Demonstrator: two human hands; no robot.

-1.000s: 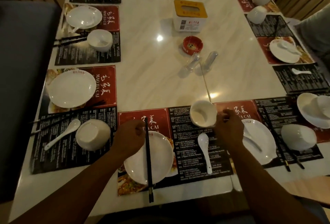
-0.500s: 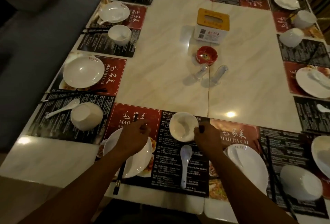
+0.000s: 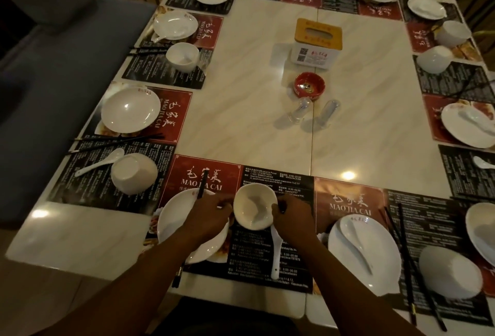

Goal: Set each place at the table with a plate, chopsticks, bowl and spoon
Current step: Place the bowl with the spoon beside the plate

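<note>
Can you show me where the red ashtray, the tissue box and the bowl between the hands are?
Red ashtray (image 3: 309, 86): head view, on its inner dish.
Tissue box (image 3: 316, 56): head view, on its white front face.
Bowl (image 3: 253, 210): head view, on its inside bottom.

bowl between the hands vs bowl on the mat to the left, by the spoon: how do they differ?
The bowl between the hands stands upright, mouth up, its inside showing; the left mat's bowl is upside down, base up. The left hand and right hand flank the first at its rim; nothing touches the second. The first sits just above its spoon; the second lies beside its spoon. Both are plain white and look alike in size.
</note>
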